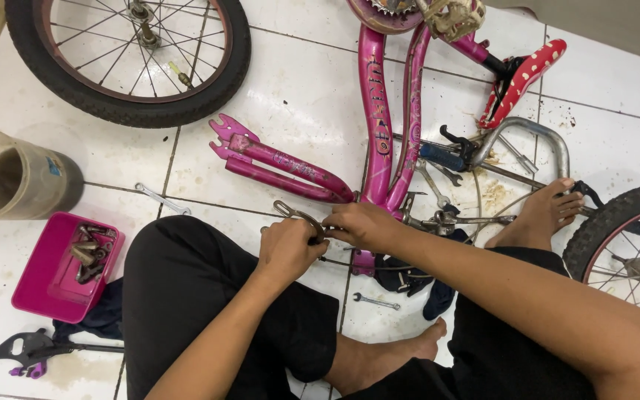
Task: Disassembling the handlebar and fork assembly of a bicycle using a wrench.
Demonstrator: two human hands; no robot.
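My left hand (284, 248) and right hand (361, 224) meet above my knee, fingers of both clenched on a curved metal brake arm (298, 217) just before the pink bike frame (376, 126) on the floor. Left of my leg, a pink tray (42, 285) holds rusty nuts and bolts (89, 252). Farther left lies a grey tub (9, 178), contents unclear. Farthest, a wheel (131, 55).
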